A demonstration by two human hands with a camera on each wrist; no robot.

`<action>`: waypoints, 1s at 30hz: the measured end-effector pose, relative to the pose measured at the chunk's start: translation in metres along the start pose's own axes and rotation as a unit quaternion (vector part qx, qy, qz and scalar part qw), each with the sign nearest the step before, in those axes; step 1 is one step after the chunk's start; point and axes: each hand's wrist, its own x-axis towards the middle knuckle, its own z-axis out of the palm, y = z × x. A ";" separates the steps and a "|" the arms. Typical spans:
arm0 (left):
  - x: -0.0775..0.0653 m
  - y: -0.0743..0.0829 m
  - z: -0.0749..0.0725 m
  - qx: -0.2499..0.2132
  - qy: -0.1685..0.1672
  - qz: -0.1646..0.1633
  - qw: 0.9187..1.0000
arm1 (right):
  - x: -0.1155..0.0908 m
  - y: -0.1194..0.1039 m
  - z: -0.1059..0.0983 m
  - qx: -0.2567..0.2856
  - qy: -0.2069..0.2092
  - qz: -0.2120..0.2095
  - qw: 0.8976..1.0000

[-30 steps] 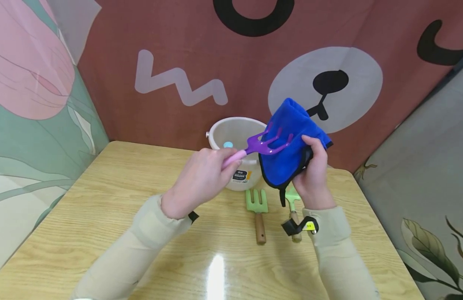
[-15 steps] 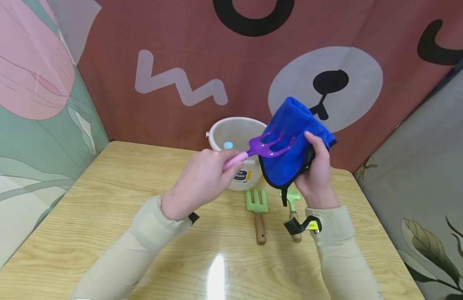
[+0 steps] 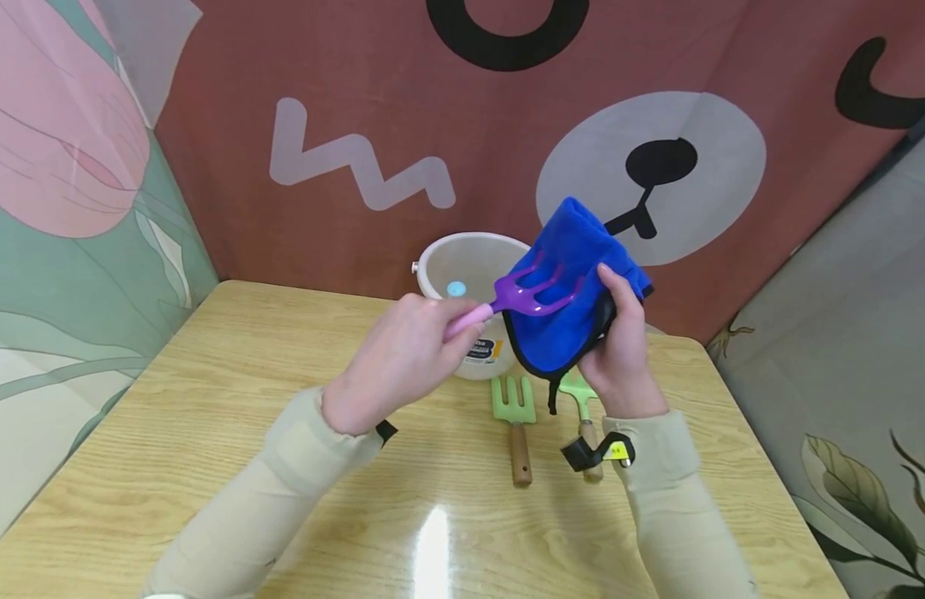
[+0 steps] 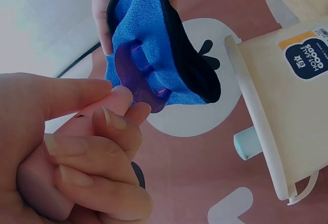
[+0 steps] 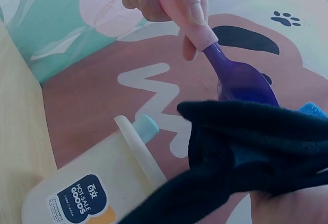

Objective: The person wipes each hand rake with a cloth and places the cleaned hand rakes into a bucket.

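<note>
My left hand (image 3: 406, 358) grips the pink handle of a purple hand fork (image 3: 526, 298), its fingers curled round it in the left wrist view. The fork's tines point right and lie over a blue cloth (image 3: 556, 341) with black edging. That cloth is folded and bunched in my right hand (image 3: 623, 358), which pinches it with the thumb on top. A black loop dangles from its lower edge. In the right wrist view, the dark underside of the cloth (image 5: 246, 131) fills the foreground and hides the tine ends.
Behind the hands stands a whitish bucket (image 3: 440, 262) with a label and a light-blue item (image 3: 456, 289) at its rim. A green hand fork (image 3: 515, 408) with a wooden handle lies on the table (image 3: 298, 349). Beside it is another green tool (image 3: 582, 395), partly covered by the right hand.
The right hand and cloth shift slightly right, then back left and a little down, across the tines. The left hand and purple fork stay almost in place.
</note>
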 end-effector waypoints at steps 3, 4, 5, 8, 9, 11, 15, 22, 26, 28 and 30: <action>0.000 0.000 0.000 0.000 0.001 0.000 1.000 | -0.001 0.000 0.000 0.004 0.002 0.008 1.000; 0.000 0.001 0.000 -0.001 0.001 0.000 1.000 | -0.001 0.000 0.000 0.005 0.003 0.010 1.000; 0.000 0.001 -0.001 0.000 0.002 0.000 1.000 | -0.001 0.000 0.001 0.008 0.001 0.009 1.000; 0.001 0.002 -0.001 0.001 0.007 0.004 1.000 | -0.002 0.001 0.001 0.015 -0.004 0.014 1.000; 0.001 0.002 -0.001 0.002 0.009 0.006 1.000 | -0.002 0.002 0.002 0.019 -0.007 0.016 1.000; 0.001 0.002 -0.001 0.005 0.015 0.011 1.000 | -0.003 0.003 0.003 0.029 -0.013 0.018 0.999; 0.002 0.002 0.000 0.008 0.024 0.012 1.000 | -0.006 0.006 0.005 0.041 -0.018 0.018 0.999; 0.002 0.002 0.001 0.004 0.018 -0.012 1.000 | -0.008 0.013 0.010 0.053 -0.037 -0.001 0.998; 0.003 0.001 0.002 -0.008 0.016 -0.025 1.000 | -0.012 0.016 0.016 0.049 -0.042 -0.007 0.998; 0.004 0.001 0.003 -0.014 0.017 -0.030 0.999 | -0.014 0.017 0.019 0.043 -0.049 -0.004 0.998; 0.004 0.000 0.003 -0.020 0.019 -0.035 0.999 | -0.017 0.019 0.023 0.035 -0.056 0.002 0.998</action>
